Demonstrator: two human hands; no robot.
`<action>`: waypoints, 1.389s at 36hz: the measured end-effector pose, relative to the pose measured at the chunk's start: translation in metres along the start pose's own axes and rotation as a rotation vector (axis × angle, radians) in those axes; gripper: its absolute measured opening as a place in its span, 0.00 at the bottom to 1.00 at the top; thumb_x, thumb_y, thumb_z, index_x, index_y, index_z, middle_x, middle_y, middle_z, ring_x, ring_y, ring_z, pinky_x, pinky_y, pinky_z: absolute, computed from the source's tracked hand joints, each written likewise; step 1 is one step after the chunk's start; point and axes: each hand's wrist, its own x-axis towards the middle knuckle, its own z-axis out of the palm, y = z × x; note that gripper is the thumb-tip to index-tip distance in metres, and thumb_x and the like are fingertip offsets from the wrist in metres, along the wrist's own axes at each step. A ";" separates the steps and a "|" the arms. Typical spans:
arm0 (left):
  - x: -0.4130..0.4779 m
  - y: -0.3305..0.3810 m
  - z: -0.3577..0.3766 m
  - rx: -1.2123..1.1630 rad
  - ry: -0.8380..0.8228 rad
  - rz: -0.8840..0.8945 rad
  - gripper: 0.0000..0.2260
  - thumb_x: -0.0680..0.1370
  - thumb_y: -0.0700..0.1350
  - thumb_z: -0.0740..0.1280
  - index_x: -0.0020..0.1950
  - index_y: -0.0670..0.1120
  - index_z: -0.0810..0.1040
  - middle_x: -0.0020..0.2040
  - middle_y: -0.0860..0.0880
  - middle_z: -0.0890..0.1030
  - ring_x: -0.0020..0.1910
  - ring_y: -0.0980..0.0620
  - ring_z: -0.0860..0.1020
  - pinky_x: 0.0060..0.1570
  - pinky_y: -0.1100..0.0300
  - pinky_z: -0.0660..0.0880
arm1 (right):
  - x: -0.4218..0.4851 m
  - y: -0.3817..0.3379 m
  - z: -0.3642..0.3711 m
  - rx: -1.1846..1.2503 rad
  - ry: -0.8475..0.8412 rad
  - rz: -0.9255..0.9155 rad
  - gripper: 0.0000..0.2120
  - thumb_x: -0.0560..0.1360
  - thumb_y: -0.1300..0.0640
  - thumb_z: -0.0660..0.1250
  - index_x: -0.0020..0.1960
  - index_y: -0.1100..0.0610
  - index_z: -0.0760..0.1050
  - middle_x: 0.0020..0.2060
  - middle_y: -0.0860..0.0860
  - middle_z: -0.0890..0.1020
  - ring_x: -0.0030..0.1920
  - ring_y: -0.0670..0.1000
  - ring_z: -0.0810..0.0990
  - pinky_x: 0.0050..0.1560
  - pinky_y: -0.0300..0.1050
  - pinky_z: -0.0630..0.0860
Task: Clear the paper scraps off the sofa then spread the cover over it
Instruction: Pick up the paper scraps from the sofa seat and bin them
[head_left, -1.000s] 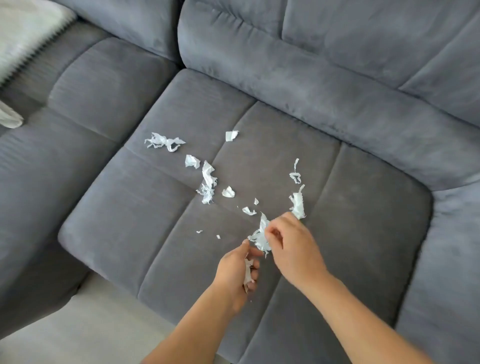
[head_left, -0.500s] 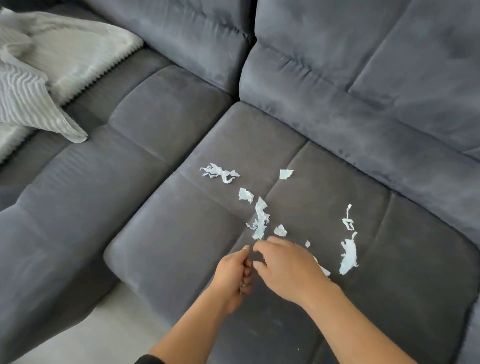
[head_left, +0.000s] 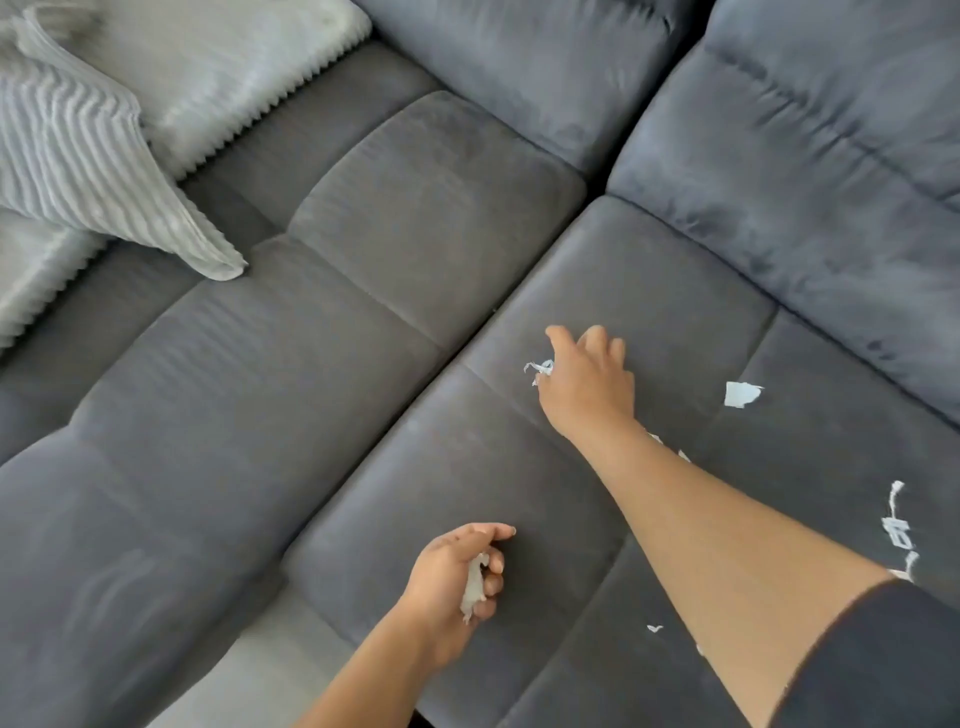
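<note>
White paper scraps lie on the dark grey sofa seat (head_left: 426, 218). My right hand (head_left: 589, 379) reaches out over the seat cushion and pinches a twisted scrap (head_left: 540, 368) at its fingertips. My left hand (head_left: 457, 577) hovers near the seat's front edge, curled round a wad of collected scraps (head_left: 475, 587). A flat square scrap (head_left: 742, 394) lies to the right of my right hand. Thin strips (head_left: 897, 530) lie at the right edge, a tiny bit (head_left: 654, 629) under my right forearm. The light grey ribbed cover (head_left: 78, 156) lies bunched at the top left.
The sofa's back cushions (head_left: 831, 156) rise along the top and right. A pale floor strip (head_left: 249, 675) shows below the seat's front edge, at the bottom left. The left seat section (head_left: 156, 415) carries only the cover's corner.
My right hand left my left hand and reached forward to the far twisted scrap. My left hand stayed back, holding its wad. The view swung left, showing more of the cover.
</note>
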 end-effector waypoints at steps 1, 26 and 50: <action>0.002 0.002 0.001 0.001 -0.015 0.002 0.13 0.83 0.39 0.57 0.57 0.37 0.80 0.33 0.45 0.73 0.27 0.51 0.67 0.25 0.63 0.55 | 0.002 0.002 0.003 0.034 -0.037 -0.002 0.14 0.78 0.56 0.66 0.62 0.50 0.70 0.56 0.53 0.67 0.56 0.59 0.68 0.46 0.52 0.70; 0.030 0.046 0.043 -0.048 -0.235 -0.029 0.17 0.79 0.34 0.59 0.66 0.36 0.77 0.41 0.42 0.77 0.31 0.51 0.71 0.23 0.63 0.64 | -0.120 0.032 -0.017 0.744 0.081 -0.044 0.18 0.76 0.51 0.65 0.30 0.59 0.69 0.26 0.44 0.70 0.30 0.46 0.70 0.35 0.36 0.66; 0.026 0.032 0.051 -0.047 -0.139 -0.079 0.21 0.80 0.53 0.68 0.32 0.49 0.62 0.33 0.50 0.63 0.28 0.53 0.68 0.23 0.63 0.63 | -0.092 0.081 -0.010 0.531 0.224 0.396 0.07 0.77 0.60 0.64 0.51 0.53 0.80 0.45 0.46 0.81 0.50 0.52 0.78 0.47 0.44 0.69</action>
